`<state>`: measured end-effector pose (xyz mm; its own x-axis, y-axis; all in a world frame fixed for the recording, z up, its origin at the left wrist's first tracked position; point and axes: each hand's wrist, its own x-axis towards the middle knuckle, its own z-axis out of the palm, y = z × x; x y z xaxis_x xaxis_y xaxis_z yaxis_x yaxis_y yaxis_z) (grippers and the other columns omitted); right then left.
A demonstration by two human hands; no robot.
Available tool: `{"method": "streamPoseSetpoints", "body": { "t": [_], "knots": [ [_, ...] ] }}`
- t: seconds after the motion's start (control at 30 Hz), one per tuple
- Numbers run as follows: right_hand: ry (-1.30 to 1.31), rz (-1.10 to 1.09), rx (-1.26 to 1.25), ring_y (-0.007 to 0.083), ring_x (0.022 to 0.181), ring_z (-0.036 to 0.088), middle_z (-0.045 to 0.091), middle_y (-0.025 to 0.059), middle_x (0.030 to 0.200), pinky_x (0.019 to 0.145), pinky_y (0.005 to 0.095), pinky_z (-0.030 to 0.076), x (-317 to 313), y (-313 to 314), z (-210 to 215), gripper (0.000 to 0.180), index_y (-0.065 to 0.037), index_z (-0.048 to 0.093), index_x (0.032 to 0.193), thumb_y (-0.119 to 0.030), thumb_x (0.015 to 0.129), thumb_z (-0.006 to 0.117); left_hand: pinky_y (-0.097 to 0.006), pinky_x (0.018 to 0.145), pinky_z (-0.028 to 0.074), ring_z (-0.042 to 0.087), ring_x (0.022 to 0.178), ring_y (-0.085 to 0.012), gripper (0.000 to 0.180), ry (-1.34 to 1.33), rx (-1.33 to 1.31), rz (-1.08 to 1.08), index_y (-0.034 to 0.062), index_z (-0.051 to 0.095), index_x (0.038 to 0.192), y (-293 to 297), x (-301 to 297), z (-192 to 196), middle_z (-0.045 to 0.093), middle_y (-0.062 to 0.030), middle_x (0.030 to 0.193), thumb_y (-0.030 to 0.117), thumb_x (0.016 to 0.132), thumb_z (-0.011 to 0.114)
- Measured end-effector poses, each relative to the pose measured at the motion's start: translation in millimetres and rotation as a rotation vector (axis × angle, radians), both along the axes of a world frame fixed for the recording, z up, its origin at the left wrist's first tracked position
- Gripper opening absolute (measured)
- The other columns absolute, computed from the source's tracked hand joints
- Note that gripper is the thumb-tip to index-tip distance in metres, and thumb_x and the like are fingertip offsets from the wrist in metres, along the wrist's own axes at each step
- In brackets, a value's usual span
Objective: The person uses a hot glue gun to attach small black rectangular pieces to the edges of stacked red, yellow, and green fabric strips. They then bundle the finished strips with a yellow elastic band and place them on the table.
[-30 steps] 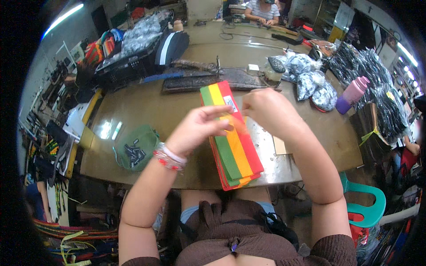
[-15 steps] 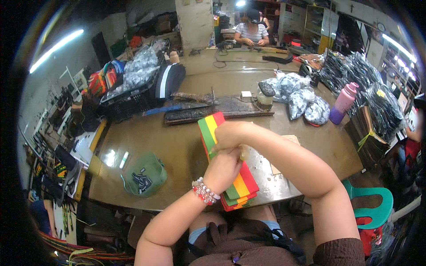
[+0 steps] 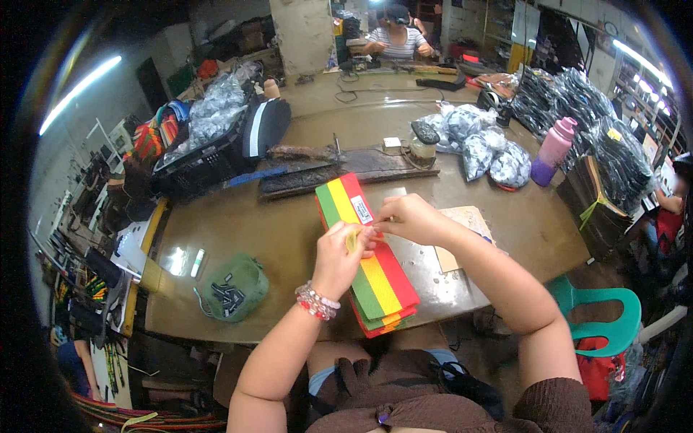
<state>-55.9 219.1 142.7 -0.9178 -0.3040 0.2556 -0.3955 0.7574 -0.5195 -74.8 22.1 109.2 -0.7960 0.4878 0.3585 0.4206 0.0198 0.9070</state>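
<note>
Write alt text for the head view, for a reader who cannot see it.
A person's left hand and right hand meet over a stack of green, yellow and red striped fabric pieces on a brown table, pinching something small between the fingers. A green cap lies to the left, a pink bottle at far right.

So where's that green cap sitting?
In the head view, the green cap lies on the table, on the person's left, beside the left hand and striped stack.
</note>
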Motion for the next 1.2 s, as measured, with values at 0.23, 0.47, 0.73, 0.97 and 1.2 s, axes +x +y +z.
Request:
{"method": "streamPoseSetpoints", "body": {
  "t": [0.23,0.47,0.73,0.97,1.2],
  "knots": [
    [0.099,-0.165,-0.297,0.0231,0.074,0.065,0.067,0.0101,0.082,0.068,0.0338,0.05,17,-3,-55,0.018,-0.004,0.071,0.092,-0.02,0.083,0.072,-0.027,0.06,0.05,0.065,0.068,-0.0139,0.021,0.194,-0.126,0.035,-0.0007,0.069,0.091,5,-23,14,0.068,-0.0065,0.08,0.02,0.09,0.067],
    [-0.229,-0.229,-0.872,0.0072,0.066,0.055,0.066,0.0013,0.074,0.059,0.0251,0.045,-1,-10,-68,0.024,-0.001,0.07,0.088,-0.025,0.087,0.071,-0.04,0.088,0.047,0.058,0.099,-0.0281,0.02,0.7,-0.561,0.088,0.004,0.064,0.094,-5,-20,9,0.061,-0.0117,0.103,0.015,0.079,0.072],
    [0.071,-0.174,-0.361,0.0214,0.071,0.064,0.066,0.0134,0.08,0.067,0.0341,0.051,5,-13,-42,0.019,-0.002,0.069,0.094,-0.016,0.082,0.072,-0.04,0.088,0.044,0.06,0.092,-0.0262,0.01,0.976,-0.532,-0.067,0.0076,0.06,0.089,-10,-48,10,0.063,-0.0081,0.089,0.015,0.084,0.064],
    [0.061,-0.068,-0.519,0.0162,0.062,0.05,0.052,0.0033,0.073,0.058,0.0284,0.043,-4,-6,-66,0.024,-0.002,0.067,0.095,-0.025,0.095,0.059,-0.04,0.09,0.043,0.059,0.095,-0.0279,0.019,1.018,-0.532,-0.113,0.0085,0.06,0.098,-11,-51,20,0.061,-0.0082,0.094,0.013,0.081,0.068],
    [-0.444,0.107,-0.951,0.0027,0.058,0.039,0.049,-0.0071,0.07,0.05,0.0196,0.03,-8,8,-68,0.017,-0.006,0.063,0.094,-0.023,0.096,0.059,-0.037,0.08,0.049,0.061,0.091,-0.0285,0.013,0.763,-0.339,-0.253,0.005,0.065,0.095,4,-50,14,0.061,-0.0103,0.096,0.013,0.085,0.064]
  ]
}}
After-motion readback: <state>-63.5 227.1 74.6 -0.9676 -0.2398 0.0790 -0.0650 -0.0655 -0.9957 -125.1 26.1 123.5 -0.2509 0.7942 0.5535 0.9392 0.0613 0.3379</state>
